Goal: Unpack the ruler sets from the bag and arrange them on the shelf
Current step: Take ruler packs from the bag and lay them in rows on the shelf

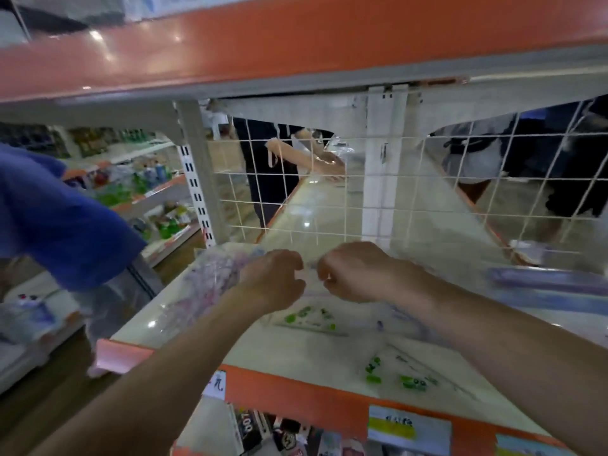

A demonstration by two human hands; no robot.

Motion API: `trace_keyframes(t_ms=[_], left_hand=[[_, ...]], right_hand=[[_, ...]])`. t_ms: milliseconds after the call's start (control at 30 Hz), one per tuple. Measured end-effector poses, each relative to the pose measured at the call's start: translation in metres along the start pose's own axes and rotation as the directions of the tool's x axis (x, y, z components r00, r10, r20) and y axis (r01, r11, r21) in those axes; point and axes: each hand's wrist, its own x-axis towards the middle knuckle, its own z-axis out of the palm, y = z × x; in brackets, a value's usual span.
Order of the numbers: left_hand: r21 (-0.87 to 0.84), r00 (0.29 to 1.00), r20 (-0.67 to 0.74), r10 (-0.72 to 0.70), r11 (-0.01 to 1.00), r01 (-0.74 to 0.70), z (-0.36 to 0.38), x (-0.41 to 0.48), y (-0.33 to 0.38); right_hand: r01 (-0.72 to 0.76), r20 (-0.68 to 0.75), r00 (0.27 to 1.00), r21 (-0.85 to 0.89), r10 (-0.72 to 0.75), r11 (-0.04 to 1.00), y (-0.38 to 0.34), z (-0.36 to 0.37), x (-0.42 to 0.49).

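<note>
Both my hands reach over the cream shelf (296, 350) with its orange front edge. My left hand (273, 278) and my right hand (352, 271) are closed close together, pinching a clear plastic bag (210, 274) that lies to the left and holds pink and purple ruler sets. A ruler set with green print (309, 315) lies flat just below my hands. Another green-printed ruler set (404, 373) lies nearer the front edge. Purple ruler packs (552, 281) rest at the right.
A white wire grid (329, 199) closes the shelf's back, and an orange shelf (263, 44) hangs low overhead. A person in blue (49, 218) stands at the left. Other people are behind the grid. Goods sit on the lower shelf (329, 436).
</note>
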Motion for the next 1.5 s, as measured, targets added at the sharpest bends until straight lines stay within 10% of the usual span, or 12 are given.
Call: trace_keyframes(t_ms=[967,1167,1367,1500], left_hand=[[-0.074,0.946,0.04,-0.323,0.943,0.325,-0.011,-0.048,-0.105],[-0.258,0.947,0.033,-0.318,0.913,0.316,-0.013,-0.044,-0.099],[-0.759,0.918,0.113,-0.381,0.563,0.327,-0.017,-0.043,-0.083],[-0.715,0.905,0.049,-0.422,0.618,0.326,-0.015,-0.045,-0.094]], right_hand=[[-0.136,0.213,0.973,0.233,0.085,0.963,-0.076,0.033,0.077],[-0.123,0.016,0.986,0.742,0.166,0.659,-0.063,0.032,0.083],[-0.081,0.063,0.996,0.945,0.068,0.316,-0.077,0.011,0.083],[-0.031,0.021,1.0,0.755,0.023,0.655,-0.08,0.016,0.085]])
